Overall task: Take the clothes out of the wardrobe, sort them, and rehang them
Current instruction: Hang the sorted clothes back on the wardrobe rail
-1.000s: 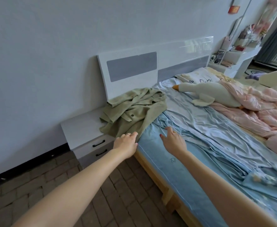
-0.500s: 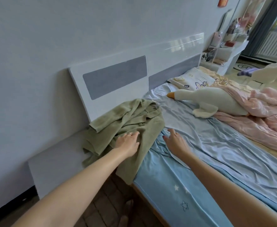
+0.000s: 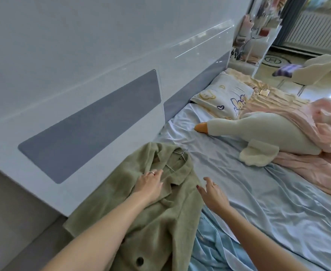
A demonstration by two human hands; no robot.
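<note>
An olive green coat (image 3: 156, 227) lies crumpled at the near left corner of the bed, partly over the bedside cabinet. A thin wire hanger (image 3: 177, 155) shows at its collar. My left hand (image 3: 150, 183) rests on the coat's lapel just below the collar, fingers laid over the cloth. My right hand (image 3: 212, 194) hovers with relaxed, spread fingers at the coat's right edge, above the blue sheet (image 3: 258, 202), holding nothing.
A white goose plush (image 3: 262, 132) and a pink quilt (image 3: 317, 137) lie across the bed's far side, with a printed pillow (image 3: 223, 96) by the white and grey headboard (image 3: 94, 118). A white chair (image 3: 317, 69) and a radiator (image 3: 313, 32) stand beyond.
I have leaned closer to the bed. My left hand slid up the coat to the lapel near the collar, and my right hand followed toward the coat's edge.
</note>
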